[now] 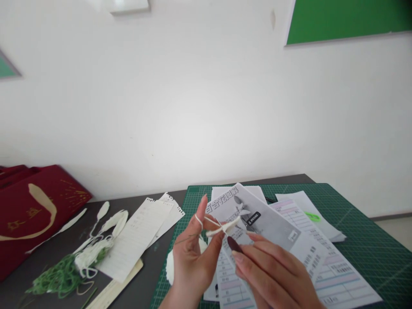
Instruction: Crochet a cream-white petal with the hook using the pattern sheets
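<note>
The right hand (pixel 273 270) is covering most of a dark object (pixel 234 244), too little of which is showing to name it; its wrist is running off the bottom edge. The left hand (pixel 196 257) is hiding part of the white yarn piece (pixel 232 225) and blocking much of a white bundle (pixel 169 267). The printed sheets (pixel 277 227) are overlapping, covering parts of one another, and their finest lines are blurring beyond reading, as is the writing on the notepaper (pixel 138 236). The left edge is cutting the red bag (pixel 38 214); the top and right edges are cropping the green board (pixel 347 21).
</note>
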